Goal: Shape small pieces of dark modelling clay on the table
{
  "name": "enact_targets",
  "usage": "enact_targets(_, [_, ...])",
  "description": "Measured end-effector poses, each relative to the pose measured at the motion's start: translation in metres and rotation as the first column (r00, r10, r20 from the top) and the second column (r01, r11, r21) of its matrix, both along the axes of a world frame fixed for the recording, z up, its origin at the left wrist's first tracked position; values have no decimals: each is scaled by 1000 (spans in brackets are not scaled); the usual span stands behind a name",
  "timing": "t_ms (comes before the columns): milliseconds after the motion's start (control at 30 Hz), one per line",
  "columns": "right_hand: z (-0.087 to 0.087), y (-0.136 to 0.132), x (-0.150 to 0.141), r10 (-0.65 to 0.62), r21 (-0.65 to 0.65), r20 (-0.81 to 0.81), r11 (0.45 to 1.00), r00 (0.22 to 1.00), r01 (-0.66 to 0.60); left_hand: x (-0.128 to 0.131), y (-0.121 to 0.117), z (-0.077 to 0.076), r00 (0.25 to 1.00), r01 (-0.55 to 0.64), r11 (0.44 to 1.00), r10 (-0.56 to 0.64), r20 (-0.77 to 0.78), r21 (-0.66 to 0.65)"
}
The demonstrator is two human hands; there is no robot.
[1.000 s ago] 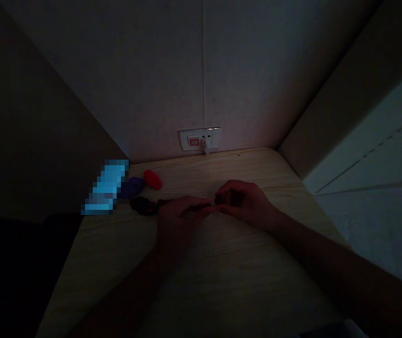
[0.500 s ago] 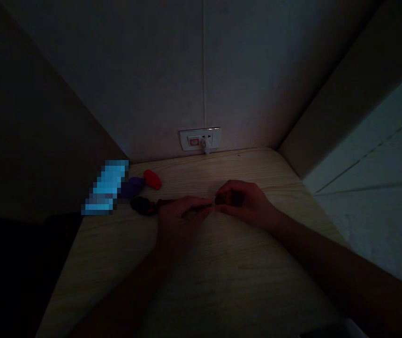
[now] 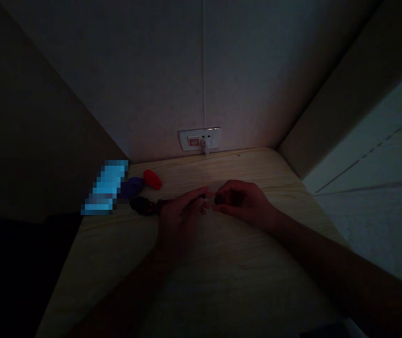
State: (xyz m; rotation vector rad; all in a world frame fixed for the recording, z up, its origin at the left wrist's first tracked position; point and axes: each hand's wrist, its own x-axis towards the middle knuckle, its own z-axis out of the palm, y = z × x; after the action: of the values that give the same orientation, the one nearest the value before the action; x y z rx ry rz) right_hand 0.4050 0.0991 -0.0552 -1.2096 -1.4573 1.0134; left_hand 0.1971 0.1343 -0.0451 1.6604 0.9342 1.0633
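Peering through the dimness, I have both hands over the near-middle of the wooden tabletop (image 3: 222,281), its pale surface streaked with fine grain. My right hand (image 3: 246,203) is curled, gripping a small, dark, roundish piece (image 3: 219,198) between thumb and fingers. My left hand (image 3: 178,218) points right, fingers partly spread around a small dark tip (image 3: 203,196); it's too murky to tell whether they're closed on it. The two sets of fingertips sit close together, and I can't make out whether they touch.

Just left of my left hand lies a lumpy black bundle (image 3: 142,205) with a reddish patch, its material unclear. Beyond it, I've got a soft-looking purple lump (image 3: 132,187) and, farther back, a smooth, bright red oval (image 3: 152,180). At the far left edge glows a slanted, blurred blue rectangle (image 3: 105,188). Up on the mottled, matte wall (image 3: 144,103), a pale plug (image 3: 205,145) sits in a glossy, rectangular socket plate (image 3: 184,141), and whitish, wrinkled fabric (image 3: 380,225) spreads off to the right.
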Motion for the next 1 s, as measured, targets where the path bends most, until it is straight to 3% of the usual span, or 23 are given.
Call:
enact_targets(267, [1,-1,0,-6,-9,9,1000,1000,6,2,-1,2,997,49,996,-44,70,-81])
enact_targets(533, [2,0,-1,-4,-8,21,1000,1000,5,-1,0,6,992,124,992,-123,-33,3])
enact_targets(733, [3,0,0,-9,-6,37,1000,999,9,1,1,-2,998,34,999,-36,-58,-34])
enact_targets(1000, [0,0,0,-5,-9,18,1000,1000,5,1,3,1,996,80,996,-78,49,-29])
